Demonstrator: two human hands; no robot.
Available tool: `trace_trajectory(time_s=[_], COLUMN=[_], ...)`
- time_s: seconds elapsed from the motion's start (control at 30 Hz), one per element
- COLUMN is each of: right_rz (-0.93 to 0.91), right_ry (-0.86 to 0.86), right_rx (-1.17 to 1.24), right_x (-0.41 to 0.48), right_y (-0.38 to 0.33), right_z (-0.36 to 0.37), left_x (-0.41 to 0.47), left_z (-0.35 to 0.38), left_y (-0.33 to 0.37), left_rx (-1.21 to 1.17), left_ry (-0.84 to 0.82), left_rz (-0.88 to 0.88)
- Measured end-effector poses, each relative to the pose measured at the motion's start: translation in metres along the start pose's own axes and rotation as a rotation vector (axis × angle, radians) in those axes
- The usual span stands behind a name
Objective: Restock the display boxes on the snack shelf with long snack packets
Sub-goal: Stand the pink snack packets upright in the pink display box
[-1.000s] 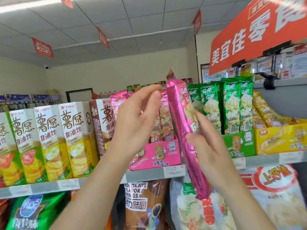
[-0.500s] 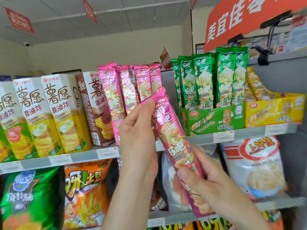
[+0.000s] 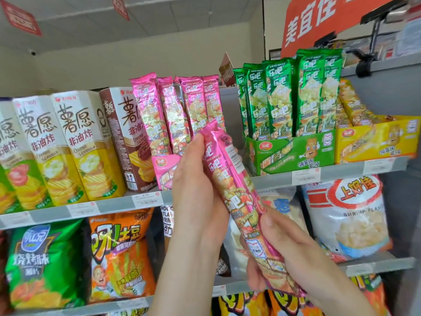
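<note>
Lowered since a second ago, the pink packet (image 3: 237,201) slanted; left hand (image 3: 196,190) gripped its top, right hand (image 3: 296,254) its bottom.

Raised before the chest, the left hand (image 3: 198,190) and right hand (image 3: 289,254) both curl fingers round one pink packet (image 3: 227,190).

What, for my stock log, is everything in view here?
pink packets: four visible, pink, upright in pink display box, upper shelf
green packets: several, green, upright in green display box
yellow display box: one, yellow, upper shelf right
chip cartons: several, mostly yellow, one brown, upper shelf left
snack bags: several, green, orange, white, lower shelf
held packets: seemingly two, pink, tilted
left hand: grip on upper part
right hand: grip on lower end
</note>
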State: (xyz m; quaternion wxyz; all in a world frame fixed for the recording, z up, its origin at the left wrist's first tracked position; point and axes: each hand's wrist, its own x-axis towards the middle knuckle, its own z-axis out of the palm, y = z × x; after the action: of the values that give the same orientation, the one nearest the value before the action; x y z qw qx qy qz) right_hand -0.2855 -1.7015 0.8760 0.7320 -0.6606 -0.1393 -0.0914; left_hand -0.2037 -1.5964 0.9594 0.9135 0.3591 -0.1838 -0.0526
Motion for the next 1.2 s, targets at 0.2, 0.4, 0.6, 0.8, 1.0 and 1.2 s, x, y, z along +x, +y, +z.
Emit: trace_trajectory(time_s=[0.2,0.4,0.6,0.8,1.0,1.2], right_rz=[-0.129,-0.221,-0.067,-0.163,-0.251,-0.307], right_ry=[0.207,0.309,0.035,0.245,0.395,0.615], right_rx=[-0.161,-0.309,0.024,0.082,-0.085,-0.927], right_x=[0.002,0.004,-0.001,0.004,0.008,0.011], right_y=[-0.002,0.003,0.001,-0.001,-0.002,0.003], right_z=[0.007,0.01,0.006,0.017,0.02,0.014], left_x=[-0.006,-0.004,0.0,0.0,-0.015,-0.017], left_z=[-0.004,-0.013,-0.016,-0.023,-0.035,-0.04], left_y=[-0.004,-0.007,-0.007,-0.02,-0.04,-0.033], left_rx=[0.264,0.273,0.16,0.233,0.444,0.58], left_ry=[-0.155,-0.116,-0.122,-0.268,-0.336,-0.356], left_rz=[0.171,0.262,0.205,0.161,0.135,0.156])
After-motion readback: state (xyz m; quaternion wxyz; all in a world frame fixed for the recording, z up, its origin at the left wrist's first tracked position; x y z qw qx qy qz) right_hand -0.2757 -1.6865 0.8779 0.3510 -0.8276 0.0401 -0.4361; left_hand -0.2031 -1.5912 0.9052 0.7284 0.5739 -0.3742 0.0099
